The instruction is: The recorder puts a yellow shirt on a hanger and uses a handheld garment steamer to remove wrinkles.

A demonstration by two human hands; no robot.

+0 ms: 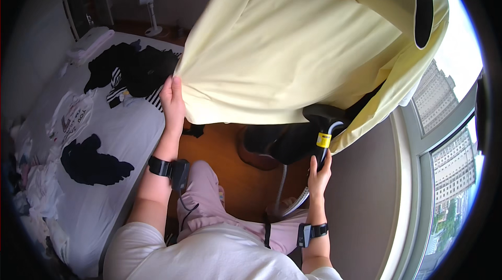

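Observation:
A large pale yellow garment (282, 52) hangs spread out before me, its upper end beyond the picture's top. My left hand (173, 97) pinches its lower left edge between thumb and fingers. In my right hand (320, 174) is the black handle of a garment steamer head (324, 115), with a yellow label around its neck. The steamer head is just inside the garment's lower hem, partly behind the cloth. A ribbed grey hose (298, 201) runs from the handle down towards the floor. Whether steam comes out cannot be seen.
On the left, a bed (145, 150) holds dark clothes (96, 162), a printed white shirt (72, 117) and a pile of light cloth (43, 189). A white fan (151, 13) stands behind it. Black items (274, 142) are below the garment; a window (427, 154) is at right.

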